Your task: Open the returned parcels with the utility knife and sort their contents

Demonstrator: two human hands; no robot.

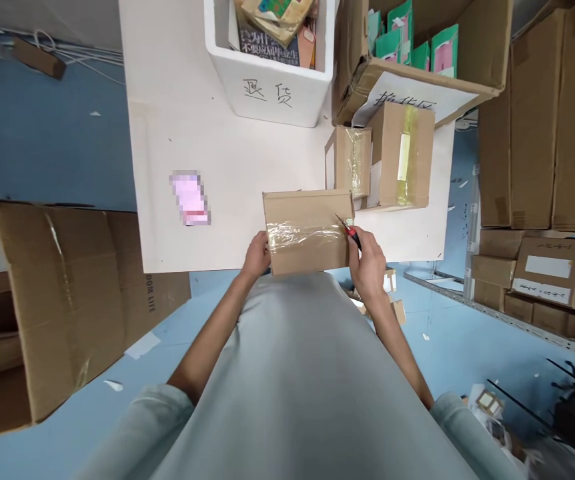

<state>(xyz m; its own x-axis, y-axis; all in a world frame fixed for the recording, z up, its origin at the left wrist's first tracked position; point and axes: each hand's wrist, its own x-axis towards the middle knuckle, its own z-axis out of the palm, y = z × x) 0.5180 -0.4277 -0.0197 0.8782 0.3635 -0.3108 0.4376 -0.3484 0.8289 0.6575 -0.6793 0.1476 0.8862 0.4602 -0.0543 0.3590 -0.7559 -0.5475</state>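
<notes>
So I'm watching this person with a taped cardboard box (310,257) dead center of the frame, right at the near edge of the white table (232,160). Left hand (257,255) has the box's left end pinched, fingers mostly tucked out of sight. Right hand (369,263) is closed around a red-and-black-handled knife (353,235), blade over the box's right end; honestly can't tell if it's touching the tape. Two more taped cartons (390,157) sit just right of center, a white foam bin (277,93) full of stuff up top, blurred pink thing (190,199) left of center.
</notes>
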